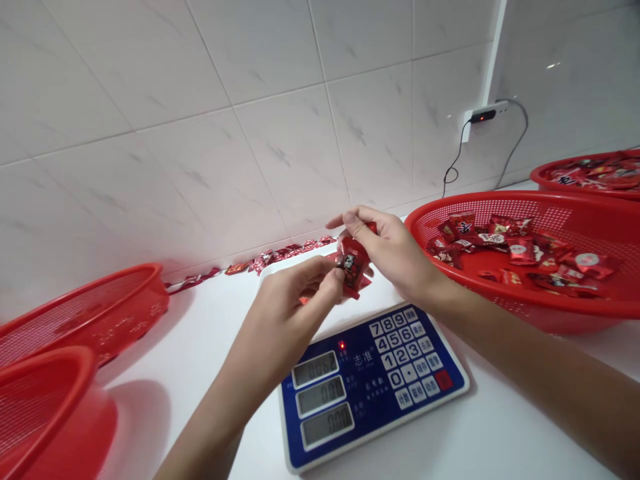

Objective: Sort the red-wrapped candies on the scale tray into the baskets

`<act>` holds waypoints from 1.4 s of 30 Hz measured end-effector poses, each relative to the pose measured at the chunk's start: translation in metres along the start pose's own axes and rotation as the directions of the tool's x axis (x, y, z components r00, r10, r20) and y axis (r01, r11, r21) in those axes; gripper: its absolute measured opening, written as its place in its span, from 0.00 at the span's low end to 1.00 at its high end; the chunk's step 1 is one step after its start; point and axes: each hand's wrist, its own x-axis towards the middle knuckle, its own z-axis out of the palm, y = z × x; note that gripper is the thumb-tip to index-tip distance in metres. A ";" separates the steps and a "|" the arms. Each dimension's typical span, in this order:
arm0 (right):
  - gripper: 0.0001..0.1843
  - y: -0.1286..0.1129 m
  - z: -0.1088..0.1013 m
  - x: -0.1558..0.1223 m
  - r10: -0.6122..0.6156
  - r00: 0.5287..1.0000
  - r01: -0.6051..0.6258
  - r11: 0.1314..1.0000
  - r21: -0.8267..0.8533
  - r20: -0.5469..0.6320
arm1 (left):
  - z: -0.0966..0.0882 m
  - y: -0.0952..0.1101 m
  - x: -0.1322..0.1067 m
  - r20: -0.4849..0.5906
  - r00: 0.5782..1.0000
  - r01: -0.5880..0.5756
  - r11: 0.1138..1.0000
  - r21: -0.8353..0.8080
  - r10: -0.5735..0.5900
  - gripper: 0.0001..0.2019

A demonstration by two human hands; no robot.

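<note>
The left hand (295, 293) pinches red packets (354, 261) between thumb and fingers; the right hand (390, 245), just beyond it and to its right, closes on their far side. Below both hands is the scale (367, 407). Right of the right hand, a basket (600, 227) holds other packets (521, 251); two tubs (133, 317) stand left of the left hand.

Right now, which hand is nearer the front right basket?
Right. The right hand is just left of the basket in view, over the scale; the left hand is farther left, beyond the right hand.
</note>
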 end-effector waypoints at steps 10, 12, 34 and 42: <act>0.17 -0.012 -0.003 -0.006 -0.008 0.971 0.022 0.998 -0.057 0.238 | -0.008 -0.012 0.005 -0.076 0.996 0.032 0.998 -0.056 -0.036 0.14; 0.14 -0.012 -0.003 -0.006 -0.025 0.977 0.044 0.995 -0.084 0.211 | -0.007 -0.014 0.006 -0.071 0.997 0.028 0.998 -0.065 -0.032 0.14; 0.09 0.001 -0.015 0.016 0.446 0.864 -0.260 0.793 0.551 -0.234 | -0.006 -0.072 0.034 0.156 0.960 0.127 0.857 0.499 -0.233 0.55; 0.10 0.004 -0.015 0.018 0.474 0.851 -0.269 0.763 0.588 -0.226 | 0.003 -0.072 0.047 0.404 0.904 -0.069 0.884 0.463 -0.141 0.42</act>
